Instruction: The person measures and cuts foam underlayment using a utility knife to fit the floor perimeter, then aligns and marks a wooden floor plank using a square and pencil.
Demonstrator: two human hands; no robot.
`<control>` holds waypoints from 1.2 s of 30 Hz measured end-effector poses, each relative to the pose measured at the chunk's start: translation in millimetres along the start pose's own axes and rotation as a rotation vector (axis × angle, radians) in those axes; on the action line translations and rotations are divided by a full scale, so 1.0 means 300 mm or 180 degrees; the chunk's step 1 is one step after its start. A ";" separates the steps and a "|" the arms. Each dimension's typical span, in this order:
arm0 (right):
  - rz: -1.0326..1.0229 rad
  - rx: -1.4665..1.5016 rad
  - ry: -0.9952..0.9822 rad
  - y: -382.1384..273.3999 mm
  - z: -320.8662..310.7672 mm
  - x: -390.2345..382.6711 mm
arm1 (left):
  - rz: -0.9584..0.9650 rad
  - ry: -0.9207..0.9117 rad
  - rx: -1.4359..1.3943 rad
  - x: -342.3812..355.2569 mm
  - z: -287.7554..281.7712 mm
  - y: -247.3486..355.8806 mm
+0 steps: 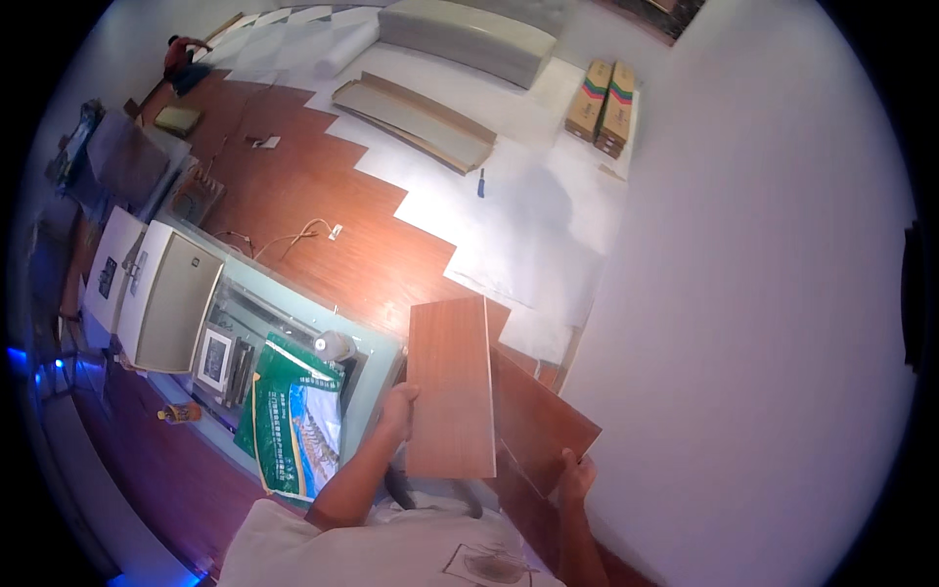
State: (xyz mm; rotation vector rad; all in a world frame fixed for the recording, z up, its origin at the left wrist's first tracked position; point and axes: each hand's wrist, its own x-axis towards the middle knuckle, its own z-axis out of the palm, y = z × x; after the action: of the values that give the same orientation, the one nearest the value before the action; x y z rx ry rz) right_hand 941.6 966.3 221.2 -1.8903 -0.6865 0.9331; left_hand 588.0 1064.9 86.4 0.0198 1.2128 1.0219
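Observation:
My left hand (399, 409) grips the left edge of a short reddish wood plank (448, 386) with a pale edge, held up in front of me. My right hand (576, 475) has its fingers on the lower right end of a second, darker plank (546, 421), angled to the right of the first and partly behind it. Below and beyond them lie wood flooring (313, 274) with a stepped edge and pale underlay (533, 264), on which a blue-handled tool (481, 183) lies.
A glass-topped counter (293, 303) with a green sack (279, 440) and white appliance (176, 293) stands left; a white wall (743, 284) rises right. An open carton (411, 122), stacked boxes (592, 103) and a sofa (460, 44) lie ahead. A person (181, 61) crouches far back left.

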 end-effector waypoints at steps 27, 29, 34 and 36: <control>0.1404 0.0125 -0.2483 0.589 1.583 2.276 | 0.1060 0.2959 -0.0805 2.302 -0.054 0.501; 0.1386 -0.0189 -0.2615 0.873 1.624 2.448 | 0.1389 0.2996 -0.0670 2.566 -0.191 0.402; 0.1424 -0.0661 -0.2640 1.431 1.640 2.747 | 0.1305 0.2585 -0.0938 3.012 -0.385 0.156; 0.0695 -0.1313 -0.2801 1.554 1.657 2.810 | 0.1282 0.2427 -0.1221 3.127 -0.403 0.090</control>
State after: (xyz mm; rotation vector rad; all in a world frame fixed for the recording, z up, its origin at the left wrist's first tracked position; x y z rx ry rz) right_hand 1047.9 1631.7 -627.9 -1.8754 -1.2716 1.9240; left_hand 463.4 1635.1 -658.5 -0.4810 1.7106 1.6912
